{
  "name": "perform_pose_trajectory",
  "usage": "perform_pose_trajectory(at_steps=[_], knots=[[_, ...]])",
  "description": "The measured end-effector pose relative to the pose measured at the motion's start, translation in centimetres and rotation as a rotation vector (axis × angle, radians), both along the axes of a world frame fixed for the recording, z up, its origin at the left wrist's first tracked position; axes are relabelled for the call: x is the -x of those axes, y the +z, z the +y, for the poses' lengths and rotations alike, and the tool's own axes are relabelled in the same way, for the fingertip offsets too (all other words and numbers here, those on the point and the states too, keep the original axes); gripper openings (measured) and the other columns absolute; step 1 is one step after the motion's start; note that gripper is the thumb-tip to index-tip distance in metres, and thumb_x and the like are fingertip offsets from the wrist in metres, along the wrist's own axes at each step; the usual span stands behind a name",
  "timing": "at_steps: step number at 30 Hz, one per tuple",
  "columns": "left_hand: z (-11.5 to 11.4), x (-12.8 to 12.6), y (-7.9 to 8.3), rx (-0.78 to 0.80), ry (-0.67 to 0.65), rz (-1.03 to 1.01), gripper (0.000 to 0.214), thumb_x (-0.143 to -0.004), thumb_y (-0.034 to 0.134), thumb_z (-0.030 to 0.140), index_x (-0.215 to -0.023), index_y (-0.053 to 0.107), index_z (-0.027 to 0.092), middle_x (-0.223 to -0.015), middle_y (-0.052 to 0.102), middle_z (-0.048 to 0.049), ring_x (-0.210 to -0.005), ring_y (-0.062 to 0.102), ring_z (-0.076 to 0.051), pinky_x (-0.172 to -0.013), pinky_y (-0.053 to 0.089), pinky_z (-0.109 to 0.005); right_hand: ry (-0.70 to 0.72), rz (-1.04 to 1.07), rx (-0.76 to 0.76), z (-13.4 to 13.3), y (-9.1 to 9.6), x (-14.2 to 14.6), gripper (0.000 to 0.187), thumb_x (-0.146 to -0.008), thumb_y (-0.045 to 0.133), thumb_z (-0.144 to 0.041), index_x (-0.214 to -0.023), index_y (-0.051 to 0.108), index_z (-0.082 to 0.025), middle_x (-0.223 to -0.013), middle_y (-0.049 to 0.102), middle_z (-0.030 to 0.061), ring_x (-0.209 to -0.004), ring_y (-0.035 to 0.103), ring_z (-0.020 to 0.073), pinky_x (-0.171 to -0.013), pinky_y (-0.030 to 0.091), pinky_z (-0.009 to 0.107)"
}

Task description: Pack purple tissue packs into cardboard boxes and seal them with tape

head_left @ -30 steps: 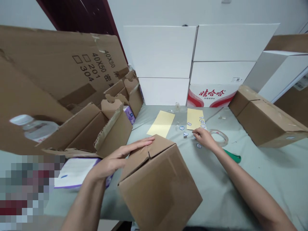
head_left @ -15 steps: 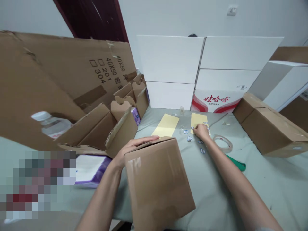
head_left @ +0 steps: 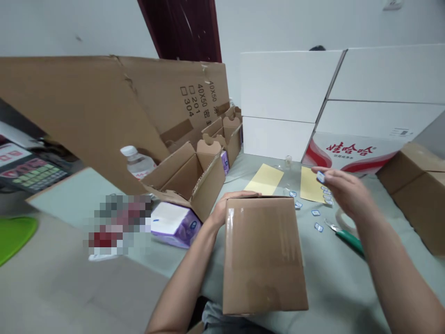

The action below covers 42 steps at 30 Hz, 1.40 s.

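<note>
A taped brown cardboard box (head_left: 264,260) stands in front of me at the near edge of the table. My left hand (head_left: 225,206) grips its upper left side, with the fingers reaching along the far top edge. Raised above the yellow sheet (head_left: 308,188) on the right, my right hand (head_left: 347,188) holds a small blue-and-white sticker (head_left: 321,176) at its fingertips. Several more such stickers lie along that sheet's edge, and a few loose ones, such as this sticker (head_left: 315,213), are on the table. A second yellow sheet (head_left: 266,178) lies beyond the box.
A green-handled cutter (head_left: 349,242) and a partly hidden tape roll (head_left: 342,218) lie under my right forearm. Left are an open carton (head_left: 184,171), a purple tissue pack (head_left: 177,225) and a plastic bottle (head_left: 139,162). A brown box (head_left: 413,195) stands right; white cartons (head_left: 278,88) stand behind.
My right hand has lifted off the yellow sheet with a sticker. The box has turned a little and now sits straighter, my left hand still on it. The view has swung left.
</note>
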<state>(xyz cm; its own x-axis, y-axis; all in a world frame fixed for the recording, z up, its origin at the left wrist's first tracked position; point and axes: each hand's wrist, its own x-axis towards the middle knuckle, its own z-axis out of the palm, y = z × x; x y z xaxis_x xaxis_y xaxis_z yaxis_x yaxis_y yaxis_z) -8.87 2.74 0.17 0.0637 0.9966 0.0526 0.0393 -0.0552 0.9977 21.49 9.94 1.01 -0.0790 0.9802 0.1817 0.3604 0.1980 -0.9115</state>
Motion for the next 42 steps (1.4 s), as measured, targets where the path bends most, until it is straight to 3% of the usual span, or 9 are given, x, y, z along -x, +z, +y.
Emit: perform_pose_trajectory(at_steps=[3,6,10,15,17,22,29,36,42], knots=[[-0.1,0.2,-0.3,0.016,-0.116,-0.008,0.019,-0.078,0.069,0.037,-0.094,0.079,0.033,-0.113,0.077,0.0041,-0.115,0.068,-0.031,-0.106,0.052,-0.050,0.217,0.013,-0.297,-7.2,5.0,1.8,0.026,-0.091,0.060,-0.045,-0.072,0.062,-0.028,-0.135,0.063,0.0030,-0.139,0.045,0.0363,-0.106,0.046,0.058],[-0.2,0.3,-0.5,0.033,-0.173,-0.019,0.023,-0.084,0.062,0.035,-0.100,0.078,0.034,-0.113,0.077,0.0054,-0.118,0.067,-0.031,-0.108,0.050,-0.052,0.374,-0.244,-0.530,-12.1,7.2,4.6,0.015,-0.093,0.057,-0.034,-0.080,0.063,-0.031,-0.153,0.046,-0.0035,-0.148,0.031,0.0361,-0.113,0.038,0.064],[-0.5,0.4,-0.8,0.024,-0.237,-0.049,0.031,-0.092,0.050,0.034,-0.109,0.076,0.032,-0.119,0.074,0.0069,-0.124,0.064,-0.029,-0.113,0.046,-0.049,0.421,-0.438,-0.657,-12.9,6.2,7.8,0.014,-0.092,0.054,-0.022,-0.079,0.056,-0.027,-0.156,0.041,0.0028,-0.151,0.023,0.0373,-0.109,0.044,0.067],[-0.3,0.8,-1.8,-0.036,-0.242,-0.072,0.034,-0.091,0.048,0.031,-0.111,0.076,0.029,-0.122,0.073,0.0067,-0.131,0.058,-0.028,-0.115,0.043,-0.046,0.252,-0.538,-0.781,-12.5,4.2,9.3,0.015,-0.090,0.058,-0.024,-0.078,0.049,-0.024,-0.154,0.040,0.0168,-0.149,0.026,0.0415,-0.107,0.042,0.069],[0.2,0.8,-2.4,-0.065,-0.240,-0.073,0.035,-0.089,0.049,0.032,-0.111,0.076,0.026,-0.122,0.074,0.0040,-0.128,0.059,-0.030,-0.113,0.045,-0.047,0.184,-0.571,-0.774,-12.8,3.9,9.5,0.010,-0.090,0.060,-0.031,-0.092,0.054,-0.023,-0.152,0.040,0.0210,-0.145,0.034,0.0420,-0.108,0.041,0.069],[1.6,0.9,-3.8,-0.146,-0.256,-0.046,0.037,-0.079,0.052,0.026,-0.102,0.079,0.016,-0.120,0.075,-0.0076,-0.118,0.065,-0.031,-0.108,0.047,-0.044,0.222,-0.594,-0.622,-12.8,3.8,8.9,0.065,-0.094,0.054,-0.040,-0.150,0.028,-0.019,-0.150,0.045,0.0198,-0.141,0.043,0.0338,-0.109,0.048,0.057],[1.2,0.8,-3.2,-0.228,-0.222,0.050,0.041,-0.082,0.046,0.024,-0.106,0.079,0.016,-0.120,0.075,-0.0075,-0.117,0.065,-0.030,-0.108,0.046,-0.045,0.237,-0.487,-0.613,-13.0,2.8,7.4,0.056,-0.102,0.042,-0.030,-0.154,0.024,-0.028,-0.158,0.038,0.0093,-0.149,0.033,0.0224,-0.114,0.045,0.044],[-1.7,-1.4,-2.4,-0.281,-0.045,0.189,0.047,-0.080,0.040,0.022,-0.108,0.076,0.015,-0.121,0.074,-0.0098,-0.120,0.063,-0.030,-0.111,0.042,-0.050,0.077,-0.729,-0.560,-18.7,-1.0,4.9,0.121,-0.076,0.063,-0.074,-0.162,0.002,-0.014,-0.168,-0.002,0.0184,-0.149,0.017,0.0502,-0.104,0.047,0.064],[-7.1,-6.7,-3.8,-0.754,0.065,0.505,0.067,-0.077,0.041,0.011,-0.143,0.048,0.019,-0.140,0.061,-0.0096,-0.134,0.051,-0.027,-0.123,0.015,-0.055,-0.134,-0.645,-0.280,-21.8,-4.1,0.6,0.115,-0.077,0.061,-0.072,-0.162,0.004,-0.019,-0.162,0.028,0.0197,-0.140,0.042,0.0483,-0.096,0.053,0.061]])
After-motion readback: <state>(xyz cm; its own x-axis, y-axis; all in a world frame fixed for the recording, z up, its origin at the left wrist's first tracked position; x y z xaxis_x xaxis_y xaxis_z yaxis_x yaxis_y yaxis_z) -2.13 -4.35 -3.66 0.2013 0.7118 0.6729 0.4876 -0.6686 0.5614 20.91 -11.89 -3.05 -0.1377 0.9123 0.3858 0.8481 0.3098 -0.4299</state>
